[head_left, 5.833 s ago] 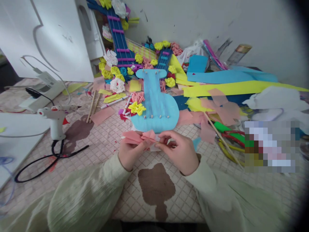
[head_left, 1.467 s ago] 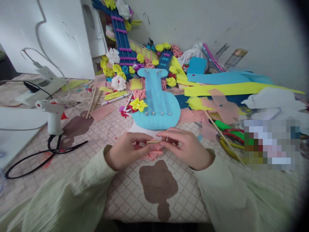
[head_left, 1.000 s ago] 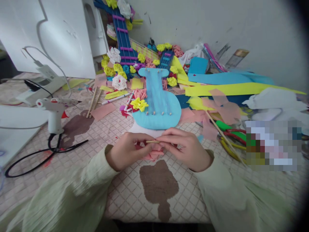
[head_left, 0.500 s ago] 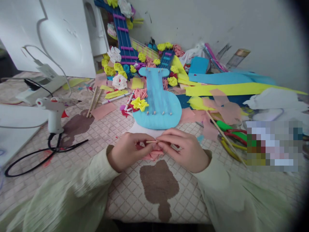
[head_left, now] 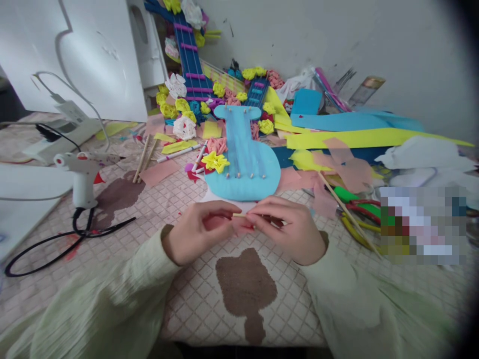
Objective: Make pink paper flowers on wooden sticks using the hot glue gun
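Pinching a thin pale stick [head_left: 239, 215] between the fingers [head_left: 262, 227] of the right hand [head_left: 292, 230], pointing toward the curled left hand [head_left: 196, 230]. Close beside pink paper [head_left: 243, 229]; cannot tell whether gripped on the left. Just in front of the light-blue guitar shape [head_left: 243, 187].

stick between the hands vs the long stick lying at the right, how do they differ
The stick between the hands is pinched in the right hand's fingers; the long stick lies loose on the table. The stick between the hands shows only a short piece, the rest perhaps hidden; the long stick shows far more. The first sits nearly level in view, while the long stick slants. Both look slim and pale.
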A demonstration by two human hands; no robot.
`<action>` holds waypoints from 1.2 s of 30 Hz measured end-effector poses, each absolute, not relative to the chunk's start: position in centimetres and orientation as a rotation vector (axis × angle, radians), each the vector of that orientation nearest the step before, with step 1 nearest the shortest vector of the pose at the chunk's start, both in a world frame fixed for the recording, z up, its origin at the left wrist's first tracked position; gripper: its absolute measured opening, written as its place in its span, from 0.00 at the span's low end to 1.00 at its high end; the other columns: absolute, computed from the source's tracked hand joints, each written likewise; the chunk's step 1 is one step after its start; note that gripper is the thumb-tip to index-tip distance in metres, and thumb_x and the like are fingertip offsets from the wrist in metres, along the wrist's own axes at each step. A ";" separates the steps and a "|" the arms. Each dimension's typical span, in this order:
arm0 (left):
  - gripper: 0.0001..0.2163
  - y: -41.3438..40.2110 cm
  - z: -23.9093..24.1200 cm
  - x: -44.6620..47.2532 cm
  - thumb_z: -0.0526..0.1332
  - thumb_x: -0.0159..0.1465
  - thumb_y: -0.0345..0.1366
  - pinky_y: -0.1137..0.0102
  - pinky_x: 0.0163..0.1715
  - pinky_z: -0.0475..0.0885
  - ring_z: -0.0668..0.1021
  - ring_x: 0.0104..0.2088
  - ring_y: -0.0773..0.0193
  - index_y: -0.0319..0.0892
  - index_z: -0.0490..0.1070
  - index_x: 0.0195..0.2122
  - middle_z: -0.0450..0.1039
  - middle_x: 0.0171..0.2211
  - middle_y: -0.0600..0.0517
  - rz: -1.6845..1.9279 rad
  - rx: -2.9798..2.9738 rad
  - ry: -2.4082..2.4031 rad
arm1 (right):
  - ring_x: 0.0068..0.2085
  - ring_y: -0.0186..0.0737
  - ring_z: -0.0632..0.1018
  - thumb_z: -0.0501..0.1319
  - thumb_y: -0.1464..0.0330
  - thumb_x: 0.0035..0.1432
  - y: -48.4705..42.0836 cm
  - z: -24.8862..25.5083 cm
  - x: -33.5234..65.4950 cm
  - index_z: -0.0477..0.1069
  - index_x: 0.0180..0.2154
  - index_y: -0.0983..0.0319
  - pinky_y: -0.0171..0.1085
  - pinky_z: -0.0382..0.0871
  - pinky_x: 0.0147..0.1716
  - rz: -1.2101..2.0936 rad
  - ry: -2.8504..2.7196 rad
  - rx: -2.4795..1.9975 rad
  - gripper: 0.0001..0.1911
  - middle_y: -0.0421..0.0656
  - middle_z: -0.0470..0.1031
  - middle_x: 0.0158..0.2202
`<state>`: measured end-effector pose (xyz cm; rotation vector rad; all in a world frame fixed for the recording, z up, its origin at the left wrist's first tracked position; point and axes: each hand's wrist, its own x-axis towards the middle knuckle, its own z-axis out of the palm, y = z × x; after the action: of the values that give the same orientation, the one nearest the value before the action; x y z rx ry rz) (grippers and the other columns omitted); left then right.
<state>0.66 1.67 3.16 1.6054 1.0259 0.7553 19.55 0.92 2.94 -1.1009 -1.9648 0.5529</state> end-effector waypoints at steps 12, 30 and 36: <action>0.25 2.0 2.1 0.7 0.63 0.50 0.43 0.56 0.45 0.67 0.73 0.44 0.50 0.42 0.63 0.49 0.69 0.46 0.44 0.969 1.106 0.482 | 0.30 0.33 0.74 0.59 0.69 0.53 0.9 4.2 20.0 0.73 0.25 0.61 0.34 0.69 0.29 0.953 -1.706 -1.023 0.06 0.40 0.74 0.24; 0.11 1.4 1.8 2.0 0.59 0.57 0.39 0.65 0.40 0.68 0.74 0.38 0.59 0.38 0.71 0.38 0.73 0.37 0.47 0.812 1.395 0.691 | 0.28 0.35 0.74 0.59 0.67 0.52 1.1 4.0 20.0 0.72 0.25 0.62 0.36 0.69 0.28 0.916 -1.676 -1.104 0.07 0.41 0.73 0.25; 0.12 1.0 2.4 1.9 0.61 0.55 0.36 0.65 0.43 0.68 0.74 0.41 0.59 0.38 0.71 0.40 0.74 0.40 0.48 0.851 1.560 0.846 | 0.29 0.35 0.73 0.59 0.68 0.52 0.9 3.6 19.7 0.72 0.27 0.62 0.36 0.67 0.27 0.711 -1.692 -1.207 0.05 0.42 0.73 0.27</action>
<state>1.88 0.98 2.39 1.5601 0.8456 0.8512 19.69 0.88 3.58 -1.2066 -1.6919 0.7111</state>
